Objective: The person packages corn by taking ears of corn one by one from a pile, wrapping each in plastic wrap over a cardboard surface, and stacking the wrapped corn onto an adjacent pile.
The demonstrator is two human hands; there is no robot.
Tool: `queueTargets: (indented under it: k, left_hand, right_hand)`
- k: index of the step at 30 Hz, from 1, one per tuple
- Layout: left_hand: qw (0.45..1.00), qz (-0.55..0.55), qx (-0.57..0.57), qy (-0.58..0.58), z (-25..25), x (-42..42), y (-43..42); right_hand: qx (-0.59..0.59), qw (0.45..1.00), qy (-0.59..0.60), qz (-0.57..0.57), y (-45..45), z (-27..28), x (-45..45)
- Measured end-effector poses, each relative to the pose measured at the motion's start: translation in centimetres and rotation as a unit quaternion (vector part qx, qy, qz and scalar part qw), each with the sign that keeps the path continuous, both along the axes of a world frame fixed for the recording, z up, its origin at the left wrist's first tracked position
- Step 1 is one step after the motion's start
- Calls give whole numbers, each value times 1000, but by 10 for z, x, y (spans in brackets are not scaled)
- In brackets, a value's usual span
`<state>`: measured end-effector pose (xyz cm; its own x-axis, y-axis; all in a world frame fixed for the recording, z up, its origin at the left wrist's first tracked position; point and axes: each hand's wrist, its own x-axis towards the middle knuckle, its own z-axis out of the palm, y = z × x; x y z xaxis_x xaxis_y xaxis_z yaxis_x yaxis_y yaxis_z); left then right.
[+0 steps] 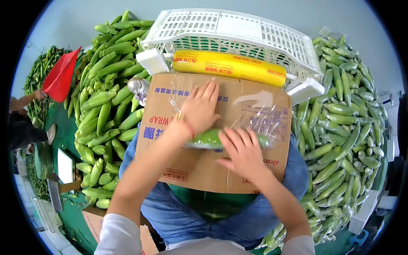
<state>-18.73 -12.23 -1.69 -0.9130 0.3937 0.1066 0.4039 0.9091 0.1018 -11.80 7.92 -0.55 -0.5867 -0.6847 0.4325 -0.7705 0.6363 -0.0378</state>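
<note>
An ear of corn in its green husk [207, 139] lies across the cardboard sheet [204, 170] on my lap, with clear film around it. My right hand [244, 151] rests over the corn's right part, fingers stretched across it and thumb apart. Further up the sheet, my left hand [199, 104] is flat with fingers extended, touching the film-covered cardboard beyond the corn. A yellow roll of plastic wrap [229, 66] sits along the sheet's far edge, held between white blocks.
Behind the roll stands a white plastic crate [238, 27]. Unwrapped corn [102, 102] is heaped on the left, film-wrapped corn [340, 140] on the right. At far left, another person's hand [39, 94] holds a red scoop-like object [61, 76].
</note>
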Motion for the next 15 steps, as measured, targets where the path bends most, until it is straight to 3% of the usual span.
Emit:
queueTargets:
  k: [2,4,7,10,11,12,13,15]
  left_hand:
    - [988,-88,-23,-124,-7,-36,1]
    - [981,-70,-52,-174,1,-39,8]
    - [980,-84,-66,-165,-12,-44,6]
    - [987,-83,-2,-138,-14,-39,1]
    - [988,-76,30,-134,-11,-32,-2]
    - [983,-78,133,-101,-11,-23,-8]
    - [966,-81,236,-71,-10,-8,-13]
    - [943,-19,327,53,20,66,-3]
  right_hand:
    - [31,998,-60,-13,-3,-10,-34]
    - [46,989,-139,-13,-4,-14,-25]
    - [33,982,-181,46,-8,-6,4]
    - [102,915,-370,127,8,17,79]
    - [176,852,-461,173,11,25,99]
    - [199,801,-540,164,16,29,117]
    - [78,791,-598,108,24,21,135]
    - [-177,721,-670,-19,39,-3,160]
